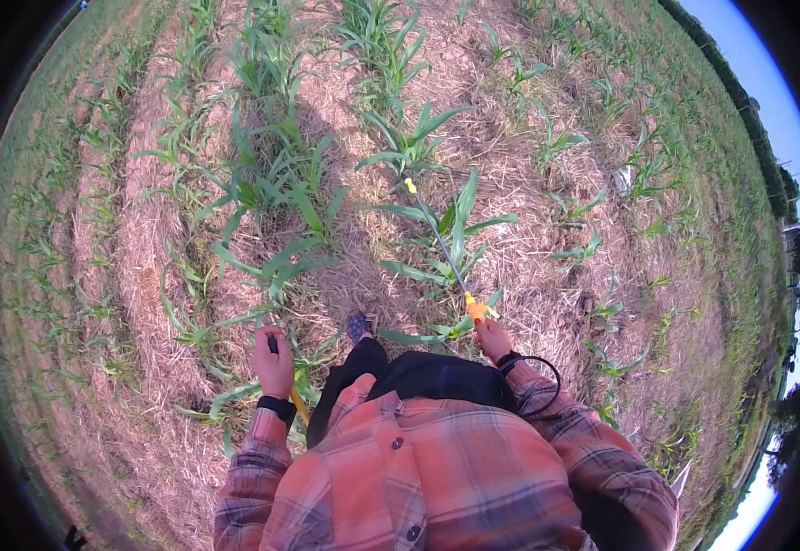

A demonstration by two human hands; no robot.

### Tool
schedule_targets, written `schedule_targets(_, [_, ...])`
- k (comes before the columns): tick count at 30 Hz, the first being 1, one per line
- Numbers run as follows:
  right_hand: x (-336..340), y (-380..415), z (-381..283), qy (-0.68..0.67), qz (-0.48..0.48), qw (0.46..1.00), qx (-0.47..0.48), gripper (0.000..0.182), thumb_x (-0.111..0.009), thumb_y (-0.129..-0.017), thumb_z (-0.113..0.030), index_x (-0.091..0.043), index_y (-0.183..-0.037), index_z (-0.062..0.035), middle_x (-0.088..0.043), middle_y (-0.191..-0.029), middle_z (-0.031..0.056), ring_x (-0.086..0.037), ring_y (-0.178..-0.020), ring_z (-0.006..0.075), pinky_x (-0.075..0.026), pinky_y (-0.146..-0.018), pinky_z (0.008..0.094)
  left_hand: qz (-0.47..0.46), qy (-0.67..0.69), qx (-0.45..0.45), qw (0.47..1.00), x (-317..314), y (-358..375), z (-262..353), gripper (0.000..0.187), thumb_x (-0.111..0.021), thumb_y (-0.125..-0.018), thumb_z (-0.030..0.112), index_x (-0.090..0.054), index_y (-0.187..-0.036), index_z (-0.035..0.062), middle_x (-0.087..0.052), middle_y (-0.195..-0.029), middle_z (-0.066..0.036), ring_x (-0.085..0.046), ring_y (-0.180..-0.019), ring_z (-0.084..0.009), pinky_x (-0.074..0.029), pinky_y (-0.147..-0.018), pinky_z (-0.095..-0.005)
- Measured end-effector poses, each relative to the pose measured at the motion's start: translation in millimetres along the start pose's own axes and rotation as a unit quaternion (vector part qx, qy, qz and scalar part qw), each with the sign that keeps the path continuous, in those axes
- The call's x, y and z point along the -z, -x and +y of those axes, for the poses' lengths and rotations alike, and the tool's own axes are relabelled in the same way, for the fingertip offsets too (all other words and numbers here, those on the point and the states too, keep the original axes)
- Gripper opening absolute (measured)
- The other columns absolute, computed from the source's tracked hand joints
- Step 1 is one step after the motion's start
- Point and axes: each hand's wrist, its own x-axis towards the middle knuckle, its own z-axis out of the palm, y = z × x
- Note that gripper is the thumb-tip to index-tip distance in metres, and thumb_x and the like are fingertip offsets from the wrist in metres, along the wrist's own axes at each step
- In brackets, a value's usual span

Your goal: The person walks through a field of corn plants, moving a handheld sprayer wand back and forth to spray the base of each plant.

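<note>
My right hand (491, 339) is closed around the yellow grip of a spray wand (444, 244). The dark, thin tube of the wand slants forward and left to a yellow nozzle (410, 185), which overlaps the base of a young corn plant (411, 142) in this view. A black hose (554, 372) loops beside my right wrist. On the other side, my left hand (274, 367) is wrapped round a handle with a black end (272, 344); most of it is hidden by the fingers. Just right of my left wrist, part of a yellow piece (300, 404) shows.
Rows of young corn (271, 174) run ahead and to both sides, over soil strewn with dry straw (156, 303). My shoe (358, 327) stands between two rows. A pale scrap (623, 179) lies among plants on the right. Dark trees (779, 193) line the field's far right edge.
</note>
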Motion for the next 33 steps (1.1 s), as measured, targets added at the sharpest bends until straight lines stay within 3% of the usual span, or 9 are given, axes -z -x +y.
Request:
schedule_targets(4, [-25, -12, -56, 0.078, -0.039, 0.994, 0.06, 0.035, -0.045, -0.08, -0.035, -0.051, -0.065, -0.0033, -0.049, -0.051, 0.0038, -0.046, -0.04, 0.013, -0.036, -0.037, 0.0267, 0.002, 0.031, 0.001, 1.0, 8, -38, 1, 0.004, -0.047, -0.078, 0.007, -0.047, -0.081, 0.0053, -0.044, -0.058, -0.003, -0.041, -0.049, -0.0105, -0.034, -0.046, -0.0247])
schedule_targets(6, [-34, -18, -79, 0.152, -0.106, 0.971, 0.148, 0.039, -0.042, -0.079, -0.039, -0.054, -0.076, -0.0016, -0.054, -0.059, 0.0121, -0.055, -0.056, 0.0239, -0.042, -0.053, 0.0345, -0.014, 0.02, 0.036, 0.999, 14, -52, 2, 0.003, -0.045, -0.078, 0.006, -0.045, -0.081, 0.0049, -0.043, -0.063, -0.002, -0.039, -0.054, -0.0081, -0.033, -0.049, -0.0228])
schedule_targets(12, [-48, -19, -163, 0.166, -0.163, 0.96, 0.155, 0.041, -0.039, -0.08, -0.039, -0.053, -0.081, -0.0003, -0.056, -0.075, 0.0187, -0.054, -0.074, 0.0337, -0.04, -0.065, 0.0394, -0.007, 0.048, 0.007, 0.999, 13, -93, -19, 0.004, -0.044, -0.079, 0.004, -0.043, -0.082, 0.0026, -0.042, -0.068, -0.002, -0.038, -0.059, -0.0096, -0.033, -0.053, -0.0223])
schedule_targets(13, [-48, -21, -174, 0.169, -0.192, 0.954, 0.154, 0.041, -0.04, -0.08, -0.039, -0.052, -0.082, 0.0, -0.056, -0.079, 0.0196, -0.053, -0.076, 0.0346, -0.04, -0.067, 0.0399, -0.015, 0.067, 0.049, 0.996, 16, -99, -1, 0.004, -0.044, -0.079, 0.004, -0.043, -0.082, 0.0025, -0.042, -0.069, -0.002, -0.038, -0.061, -0.0103, -0.033, -0.055, -0.0226])
schedule_targets(18, [-65, -66, -182, 0.146, -0.187, 0.956, 0.172, 0.041, -0.041, -0.08, -0.039, -0.053, -0.083, -0.0002, -0.055, -0.082, 0.0201, -0.053, -0.08, 0.0345, -0.04, -0.068, 0.0392, 0.014, 0.034, 0.014, 0.999, 17, -133, -1, 0.004, -0.044, -0.08, 0.005, -0.043, -0.084, 0.0033, -0.041, -0.071, -0.001, -0.036, -0.057, -0.0078, -0.032, -0.05, -0.0208])
schedule_targets(20, [-63, -88, -194, 0.156, -0.171, 0.961, 0.154, 0.041, -0.042, -0.079, -0.039, -0.054, -0.082, -0.0004, -0.056, -0.08, 0.0199, -0.053, -0.078, 0.0347, -0.04, -0.068, 0.0394, 0.012, 0.118, 0.108, 0.987, 15, -152, 13, 0.005, -0.044, -0.08, 0.005, -0.042, -0.085, 0.0042, -0.041, -0.07, -0.001, -0.034, -0.053, -0.0057, -0.029, -0.045, -0.0185])
schedule_targets(25, [-59, -169, -198, 0.157, -0.095, 0.97, 0.161, 0.041, -0.041, -0.078, -0.041, -0.055, -0.081, -0.0019, -0.056, -0.072, 0.0182, -0.055, -0.071, 0.0328, -0.041, -0.063, 0.0407, 0.051, 0.025, 0.016, 0.998, -18, -212, 52, 0.008, -0.044, -0.08, 0.005, -0.041, -0.087, 0.0047, -0.04, -0.066, -0.001, -0.036, -0.048, -0.0049, -0.027, -0.038, -0.0182])
schedule_targets(28, [-38, -209, -211, 0.116, -0.08, 0.981, 0.133, 0.041, -0.042, -0.078, -0.041, -0.055, -0.081, -0.0021, -0.057, -0.072, 0.0184, -0.055, -0.072, 0.0329, -0.041, -0.063, 0.0411, 0.025, 0.073, -0.011, 0.997, -49, -259, 64, 0.008, -0.044, -0.08, 0.005, -0.041, -0.088, 0.0048, -0.04, -0.065, -0.001, -0.036, -0.045, -0.0053, -0.028, -0.037, -0.0182])
schedule_targets(33, [-9, -271, -201, 0.028, -0.011, 0.992, 0.12, 0.04, -0.044, -0.079, -0.04, -0.054, -0.073, -0.0017, -0.052, -0.056, 0.0071, -0.051, -0.048, 0.0174, -0.041, -0.047, 0.0307, 0.024, 0.056, 0.011, 0.998, -92, -307, 101, 0.008, -0.045, -0.08, 0.006, -0.042, -0.087, 0.0056, -0.04, -0.063, 0.0, -0.034, -0.041, -0.0053, -0.03, -0.035, -0.0186])
